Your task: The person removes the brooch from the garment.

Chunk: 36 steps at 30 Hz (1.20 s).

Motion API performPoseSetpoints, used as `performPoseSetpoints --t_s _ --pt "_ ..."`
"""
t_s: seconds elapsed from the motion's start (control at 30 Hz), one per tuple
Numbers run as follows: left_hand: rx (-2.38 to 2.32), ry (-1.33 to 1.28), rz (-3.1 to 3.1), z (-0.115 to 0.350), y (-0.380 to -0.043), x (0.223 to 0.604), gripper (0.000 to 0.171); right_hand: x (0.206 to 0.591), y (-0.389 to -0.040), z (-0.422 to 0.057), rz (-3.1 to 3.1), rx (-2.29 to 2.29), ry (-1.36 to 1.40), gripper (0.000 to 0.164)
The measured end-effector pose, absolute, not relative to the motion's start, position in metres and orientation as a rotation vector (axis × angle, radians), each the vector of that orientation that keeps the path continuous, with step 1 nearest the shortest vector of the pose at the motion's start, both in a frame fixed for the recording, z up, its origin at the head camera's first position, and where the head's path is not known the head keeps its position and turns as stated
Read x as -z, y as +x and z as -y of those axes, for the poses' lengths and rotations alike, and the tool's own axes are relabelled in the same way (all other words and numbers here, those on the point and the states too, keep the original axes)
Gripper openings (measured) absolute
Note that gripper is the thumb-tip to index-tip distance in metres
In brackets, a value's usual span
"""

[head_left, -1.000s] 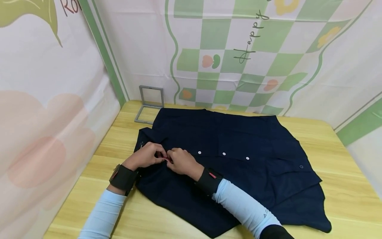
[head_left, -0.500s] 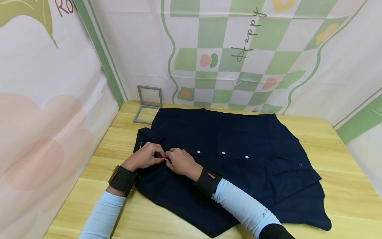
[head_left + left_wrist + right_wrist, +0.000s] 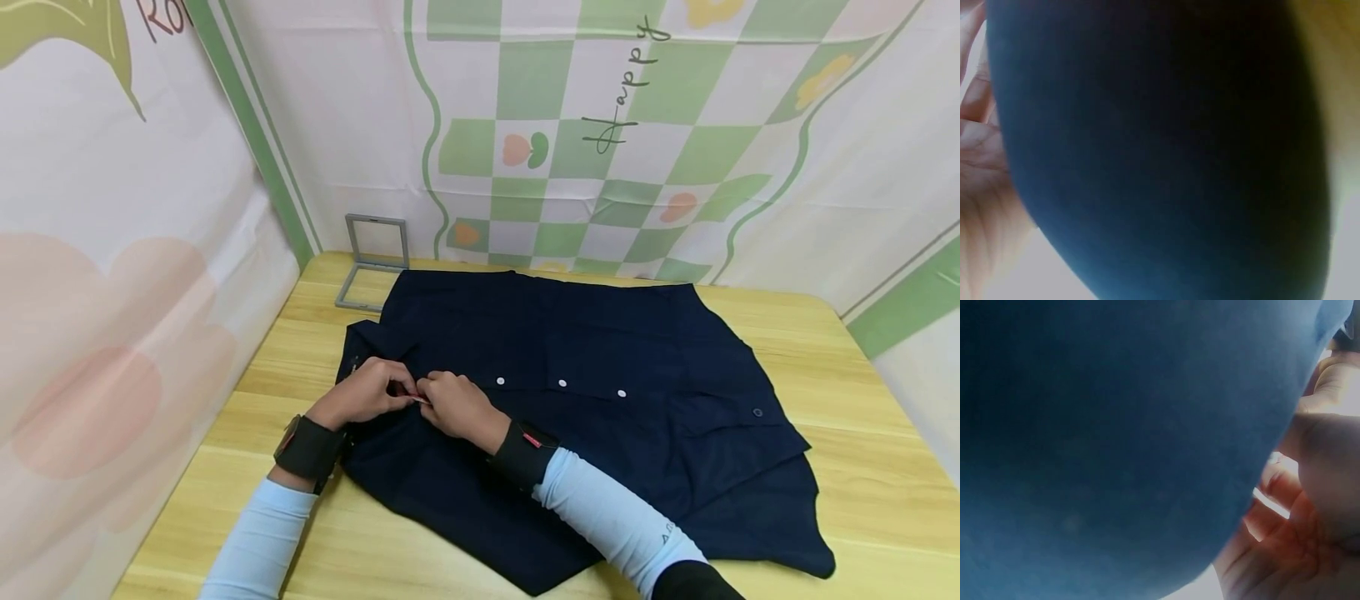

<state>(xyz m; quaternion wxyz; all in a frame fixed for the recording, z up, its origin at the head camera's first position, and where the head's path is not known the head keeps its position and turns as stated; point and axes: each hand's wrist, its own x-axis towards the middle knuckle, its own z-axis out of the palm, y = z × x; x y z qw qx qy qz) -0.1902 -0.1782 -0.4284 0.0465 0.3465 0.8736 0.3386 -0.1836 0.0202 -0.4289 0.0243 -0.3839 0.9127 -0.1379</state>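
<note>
Head: navy shirt [image 3: 600, 442] lies across the tabletop [image 3: 262, 417], centre to lower right of frame. Left hand [image 3: 366, 390] and right hand [image 3: 459, 407] meet left of centre over the shirt's left part, fingers of both pinching it; thin reddish strip [image 3: 418, 399] between them, too small to say what it is. White buttons [image 3: 562, 383] run right of the hands. Grey frame [image 3: 377, 267] upper left of the shirt, one half upright, one flat.

Left wrist: blurred dark mass [image 3: 1154, 150] fills the middle, hand at left edge, can't tell grip.

Right wrist: blurred blue mass [image 3: 1104, 437] left, bent fingers lower right, tips unclear.
</note>
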Motion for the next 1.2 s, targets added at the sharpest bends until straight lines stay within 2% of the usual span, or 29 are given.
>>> performPoseSetpoints --t_s 0.33,0.53,0.8,0.97,1.07,1.2 --pt "-1.024 1.040 -2.653 0.180 -0.190 0.430 0.012 0.428 -0.181 -0.020 -2.828 0.414 -1.153 0.008" --pt "-0.976 1.007 -2.636 0.180 -0.189 0.428 0.013 0.427 -0.181 -0.023 -2.803 0.389 -1.101 0.017" --pt "-0.907 0.997 -2.538 0.184 -0.187 0.417 0.016 0.417 -0.195 -0.042 -2.652 0.596 -1.078 0.028" --pt "-0.905 0.982 -2.612 0.187 -0.185 0.408 0.012 0.407 -0.208 -0.048 -2.619 0.852 -1.092 0.022" --pt "-0.890 0.963 -2.664 0.188 -0.184 0.405 0.013 0.406 -0.215 -0.047 -2.557 1.010 -0.987 0.019" --pt "-0.886 0.980 -2.692 0.186 -0.184 0.404 0.014 0.409 -0.220 -0.045 -2.369 1.175 -0.703 0.021"
